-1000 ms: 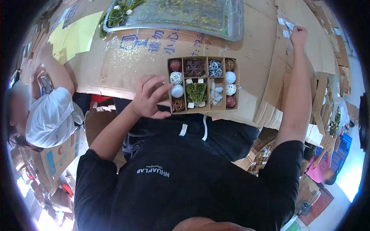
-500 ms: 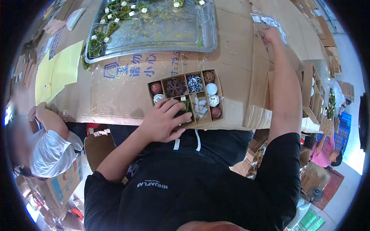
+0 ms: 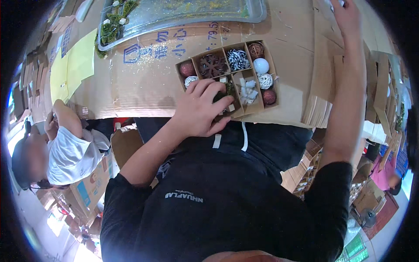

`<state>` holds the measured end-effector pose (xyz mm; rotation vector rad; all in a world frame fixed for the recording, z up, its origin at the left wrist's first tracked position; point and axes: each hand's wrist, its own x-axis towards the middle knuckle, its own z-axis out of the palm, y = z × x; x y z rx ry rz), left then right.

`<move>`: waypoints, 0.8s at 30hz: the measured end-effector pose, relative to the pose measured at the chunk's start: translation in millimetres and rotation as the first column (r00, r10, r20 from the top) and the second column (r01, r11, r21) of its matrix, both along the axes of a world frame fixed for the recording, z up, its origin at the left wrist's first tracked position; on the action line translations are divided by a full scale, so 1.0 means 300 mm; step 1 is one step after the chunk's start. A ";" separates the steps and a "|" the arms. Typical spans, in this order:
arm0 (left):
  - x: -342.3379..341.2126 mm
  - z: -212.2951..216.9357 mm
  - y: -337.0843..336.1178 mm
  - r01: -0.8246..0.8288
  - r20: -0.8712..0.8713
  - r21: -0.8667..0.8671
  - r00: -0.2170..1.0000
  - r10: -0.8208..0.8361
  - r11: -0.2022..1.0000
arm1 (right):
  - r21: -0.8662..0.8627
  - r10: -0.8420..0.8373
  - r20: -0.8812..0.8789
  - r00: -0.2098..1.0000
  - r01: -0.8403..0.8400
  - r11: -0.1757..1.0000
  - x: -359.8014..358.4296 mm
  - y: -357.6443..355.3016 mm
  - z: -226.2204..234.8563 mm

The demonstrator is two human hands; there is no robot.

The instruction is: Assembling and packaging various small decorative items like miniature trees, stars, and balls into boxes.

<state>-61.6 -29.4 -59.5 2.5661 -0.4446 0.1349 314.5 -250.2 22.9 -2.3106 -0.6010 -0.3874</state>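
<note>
Your left hand [image 3: 198, 109] lies spread over the near-left compartments of the shallow brown cardboard divider box [image 3: 228, 78], while your right hand [image 3: 345, 15] reaches far up along the counter.

Your left grip is loose, fingers fanned over green moss [image 3: 228, 89] in the box's near row, pressing it rather than clenching; the box sits right under and just beyond those fingers, at the near edge of the cardboard-covered counter [image 3: 144, 78]. Beyond your fingertips lie a dark red glitter ball [image 3: 187, 69], a brown star-shaped ornament [image 3: 211, 65] and a black-and-white striped ball [image 3: 238, 59]; to their right a white ball [image 3: 261, 65]. Your right grip is cut off at the frame edge, so you cannot tell whether it is closed. A metal tray [image 3: 183, 13] lies well beyond the box.
</note>
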 end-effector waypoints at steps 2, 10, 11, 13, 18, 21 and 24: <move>0.025 -0.011 -0.024 0.003 0.047 -0.047 0.999 -0.001 0.999 | -0.129 -0.146 -0.302 0.942 0.112 0.985 -0.329 -0.024 0.034; -0.002 -0.012 -0.009 -0.008 0.022 0.037 1.000 0.007 0.999 | 0.309 0.261 -0.664 0.701 -0.062 0.949 -0.987 0.125 -0.197; 0.000 -0.010 -0.013 -0.009 0.033 0.023 0.999 0.008 1.000 | 0.289 0.250 -0.525 0.813 -0.106 0.952 -1.002 0.122 -0.220; 0.002 -0.008 -0.020 -0.019 0.041 0.012 0.999 0.018 1.000 | 0.170 0.209 -0.287 0.935 -0.165 0.972 -1.025 0.116 -0.253; 0.002 -0.021 -0.019 -0.007 0.044 0.056 0.999 0.005 0.998 | 0.054 0.224 0.004 0.975 -0.223 0.973 -1.041 0.116 -0.330; 0.003 -0.017 -0.004 -0.010 0.043 0.068 0.999 0.007 0.998 | 0.007 0.226 0.008 0.974 -0.226 0.974 -1.062 0.132 -0.322; 0.008 -0.005 -0.005 0.003 0.036 0.081 0.999 -0.006 0.997 | -0.130 0.257 -0.041 0.966 -0.260 0.957 -1.042 0.119 -0.297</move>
